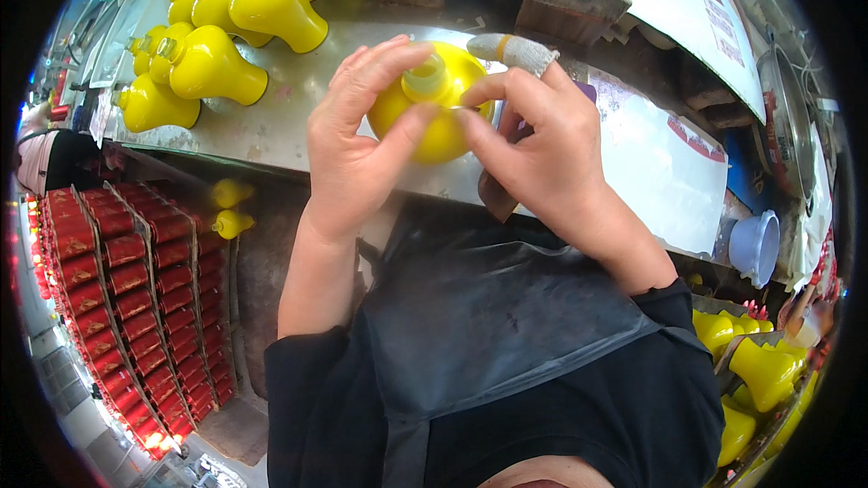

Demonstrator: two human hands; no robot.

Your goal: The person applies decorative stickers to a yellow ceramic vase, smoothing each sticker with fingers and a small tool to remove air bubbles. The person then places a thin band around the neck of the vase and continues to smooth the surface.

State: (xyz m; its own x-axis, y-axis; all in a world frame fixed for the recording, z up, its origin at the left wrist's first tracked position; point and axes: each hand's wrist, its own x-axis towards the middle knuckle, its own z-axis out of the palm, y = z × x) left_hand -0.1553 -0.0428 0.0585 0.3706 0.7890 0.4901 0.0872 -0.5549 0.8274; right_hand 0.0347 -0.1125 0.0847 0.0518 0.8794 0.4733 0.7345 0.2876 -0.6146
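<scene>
A glossy yellow bottle stands in front of me at the near edge of the work table, its pale narrow neck facing up. My left hand holds its left side, fingers beside the neck and thumb across the shoulder. On the other side, my right hand closes thumb and forefinger together at the shoulder just below the neck; what is pinched there is too small to make out. A whitish wrap with a yellow band covers one right finger. Something brown shows under that hand, partly hidden.
Several yellow bottles lie and stand on the metal table at the far left. Red boxes are stacked at lower left. White sheets, a lilac bucket and more yellow bottles are on the right. Dark blocks stand at the back.
</scene>
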